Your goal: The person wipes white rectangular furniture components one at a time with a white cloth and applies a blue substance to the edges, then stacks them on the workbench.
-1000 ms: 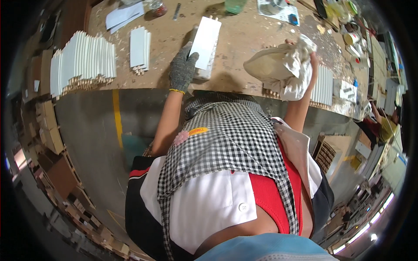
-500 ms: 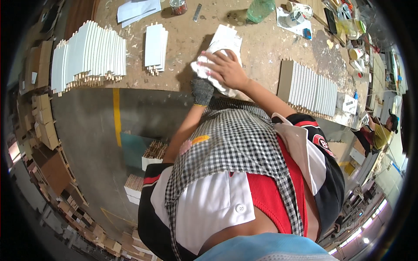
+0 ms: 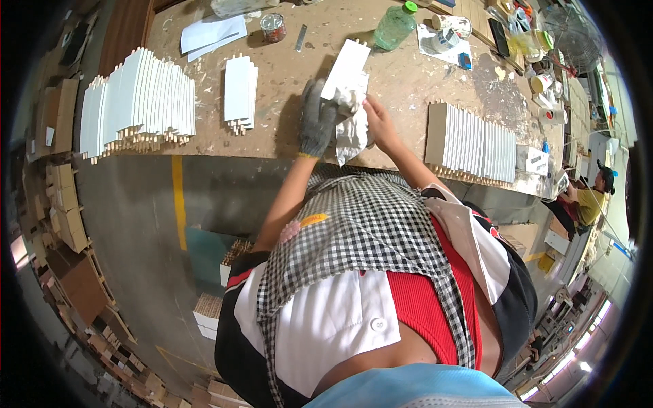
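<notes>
My left hand (image 3: 317,121), in a dark grey glove, is closed on the side of a white board (image 3: 345,68) with wooden dowels at its far end. The board tilts up above the workbench (image 3: 279,88). A crumpled white cloth (image 3: 352,126) wraps around the board's near part and hangs down toward the bench edge. My bare right hand (image 3: 381,124) pinches the cloth at the board's right side; some of its fingers are hidden. Left of my hands lies a small stack of white doweled boards (image 3: 239,92).
Rows of white doweled boards stand at the left (image 3: 146,95) and the right (image 3: 469,144). Toward the back are paper sheets (image 3: 212,34), a tin can (image 3: 273,28), a metal strip (image 3: 300,38) and a green bottle (image 3: 394,28). A person (image 3: 588,200) sits at far right.
My right hand has slid off the top of the cloth to the board's right side. My left hand has come out from under the cloth to the board's left. More of the board now shows.
</notes>
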Motion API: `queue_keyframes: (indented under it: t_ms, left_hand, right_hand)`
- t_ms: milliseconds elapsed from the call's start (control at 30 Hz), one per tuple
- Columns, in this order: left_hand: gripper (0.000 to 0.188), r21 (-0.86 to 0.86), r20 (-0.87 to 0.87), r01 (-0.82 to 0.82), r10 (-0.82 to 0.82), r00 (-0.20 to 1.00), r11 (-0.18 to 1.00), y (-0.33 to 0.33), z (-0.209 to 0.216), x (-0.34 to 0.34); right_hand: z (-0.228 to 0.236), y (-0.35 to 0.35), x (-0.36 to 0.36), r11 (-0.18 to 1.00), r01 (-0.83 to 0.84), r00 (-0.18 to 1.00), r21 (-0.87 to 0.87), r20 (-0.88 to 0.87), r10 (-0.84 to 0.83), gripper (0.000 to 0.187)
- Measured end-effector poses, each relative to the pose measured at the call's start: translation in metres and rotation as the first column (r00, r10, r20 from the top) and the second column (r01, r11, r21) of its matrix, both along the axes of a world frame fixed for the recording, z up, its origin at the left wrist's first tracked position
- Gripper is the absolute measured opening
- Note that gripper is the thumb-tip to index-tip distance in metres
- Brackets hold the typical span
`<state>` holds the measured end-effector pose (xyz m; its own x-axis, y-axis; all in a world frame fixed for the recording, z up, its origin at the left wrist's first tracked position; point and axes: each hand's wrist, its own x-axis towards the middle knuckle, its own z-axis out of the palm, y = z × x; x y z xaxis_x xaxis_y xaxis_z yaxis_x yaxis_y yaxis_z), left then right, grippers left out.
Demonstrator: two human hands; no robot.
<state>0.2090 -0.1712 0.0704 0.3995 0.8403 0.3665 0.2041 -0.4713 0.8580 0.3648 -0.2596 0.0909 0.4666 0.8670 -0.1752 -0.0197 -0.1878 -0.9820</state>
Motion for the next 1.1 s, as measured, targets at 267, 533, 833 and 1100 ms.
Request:
queue_keyframes:
  t_ms: [267,533,833,1100]
  left_hand:
    - [0.075,-0.017,-0.380,0.022,-0.027,0.925,1.000,0.002,0.020,0.009]
    - [0.079,-0.758,0.448,0.199,0.273,0.851,0.622,-0.044,0.009,-0.020]
    - [0.067,-0.631,-0.071,-0.132,0.112,0.991,0.765,-0.041,0.022,-0.034]
    - [0.029,0.086,-0.214,0.001,0.018,0.977,0.996,-0.028,0.038,-0.041]
  right_hand:
    - [0.050,-0.019,0.083,0.933,0.319,0.622,0.166,-0.780,-0.074,0.051]
    - [0.021,0.014,-0.025,0.810,-0.584,0.259,-0.057,0.933,0.252,0.039]
    - [-0.013,0.069,0.140,0.971,0.234,0.889,-0.045,0.415,-0.195,0.045]
    - [0.031,-0.004,0.133,0.888,0.435,0.629,0.146,-0.755,-0.184,0.048]
